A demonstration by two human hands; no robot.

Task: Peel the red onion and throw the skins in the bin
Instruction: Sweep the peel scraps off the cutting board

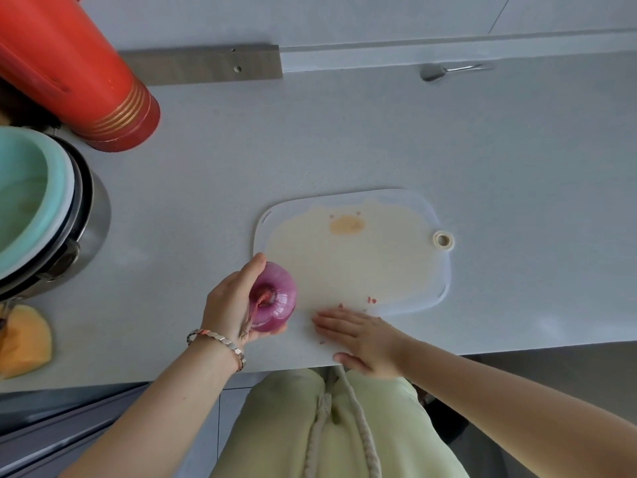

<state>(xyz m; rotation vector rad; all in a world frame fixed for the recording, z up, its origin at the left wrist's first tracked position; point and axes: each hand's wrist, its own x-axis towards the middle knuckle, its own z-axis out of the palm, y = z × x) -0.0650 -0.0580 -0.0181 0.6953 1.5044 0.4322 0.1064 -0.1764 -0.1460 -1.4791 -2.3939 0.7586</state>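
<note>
- At the near edge of the counter (344, 139), in the head view, the left hand (231, 301) grasps the red onion (274, 298). The fingers curl round its left side and the thumb sits under its near side.
- The red onion is glossy purple and looks largely peeled. It is held at the near-left corner of the cutting board (355, 263), with one end turned up toward the camera.
- A thin strip of skin (253, 313) hangs from that end, down across the left palm toward the wrist.
- A metal link bracelet (220, 343) circles the left wrist.
- The right hand (362, 339) lies flat and released on the near part of the cutting board. Its fingers are straight and point left toward the red onion, just short of touching it, and they hold nothing.
- A few small red skin scraps (371, 300) lie on the board beyond the right fingertips.
- The board is pale and stained, with a ring-shaped hole near its right edge.
- At far left stand a tall red flask (76, 74) and a steel pot (93, 219) with a teal bowl (31, 201) nested inside it.
- An orange-yellow piece of something (24, 339) lies near the left edge; what it is I cannot tell.
- A spoon (444, 71) rests far back on the counter.
</note>
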